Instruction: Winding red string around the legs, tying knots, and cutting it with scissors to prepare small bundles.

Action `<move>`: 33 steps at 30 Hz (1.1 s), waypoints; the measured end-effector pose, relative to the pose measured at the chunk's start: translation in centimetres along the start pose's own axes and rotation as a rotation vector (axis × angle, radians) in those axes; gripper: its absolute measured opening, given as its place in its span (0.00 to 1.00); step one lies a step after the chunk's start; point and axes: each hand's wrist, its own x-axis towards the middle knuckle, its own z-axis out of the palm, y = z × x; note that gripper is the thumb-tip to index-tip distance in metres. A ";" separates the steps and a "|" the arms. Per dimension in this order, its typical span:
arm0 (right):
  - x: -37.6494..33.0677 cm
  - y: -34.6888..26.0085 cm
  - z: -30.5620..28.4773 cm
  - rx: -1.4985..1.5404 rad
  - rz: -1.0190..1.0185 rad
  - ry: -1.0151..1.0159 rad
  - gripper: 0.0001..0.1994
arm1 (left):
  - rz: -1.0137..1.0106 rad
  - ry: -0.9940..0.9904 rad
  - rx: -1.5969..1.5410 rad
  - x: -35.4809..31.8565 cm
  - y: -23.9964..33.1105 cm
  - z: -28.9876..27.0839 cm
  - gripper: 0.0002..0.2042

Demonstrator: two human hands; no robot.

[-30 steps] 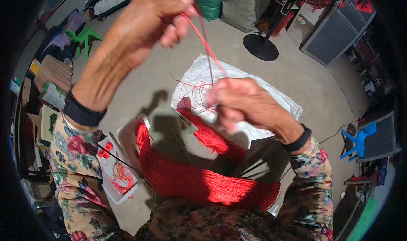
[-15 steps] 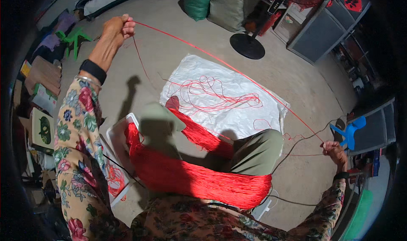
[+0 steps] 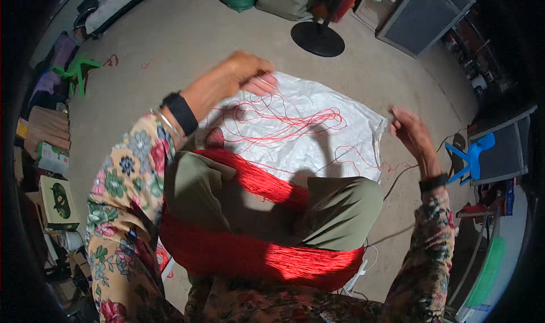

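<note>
A seated person's left hand (image 3: 244, 76), at eleven o'clock, pinches a thin red thread (image 3: 284, 121) with closed fingers above a white plastic sheet (image 3: 352, 135) on the floor. The right hand (image 3: 411, 133), at three o'clock, is loosely curled; its grip cannot be told. A thick red yarn skein (image 3: 255, 255) wraps the knees at six o'clock.

Half a second ago, a single red thread was stretched tight between the two hands, which were spread far apart. Now the left hand (image 3: 245, 76) has been lowered and brought inward, above the edge of the white plastic sheet (image 3: 352, 124). The right hand (image 3: 411, 133) has been raised and moved closer to the sheet's right edge. The thread is no longer pulled tight; more loose red thread loops (image 3: 284, 121) are laid on the sheet.
</note>
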 end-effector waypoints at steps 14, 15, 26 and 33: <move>18.1 1.4 5.1 0.461 -0.086 0.036 0.12 | 0.218 -0.028 -0.100 -4.0 -7.9 -8.6 0.11; 20.1 3.0 2.2 0.514 -0.080 0.047 0.11 | 0.155 -0.009 -0.056 -6.7 -8.3 -11.8 0.09; 26.8 16.6 -7.9 -0.584 -0.474 -0.217 0.04 | -0.206 0.766 0.018 -34.0 -16.7 -20.6 0.10; 13.6 0.5 18.3 -0.474 -0.144 -0.507 0.16 | 0.148 0.645 -0.181 -28.1 -3.5 -7.7 0.13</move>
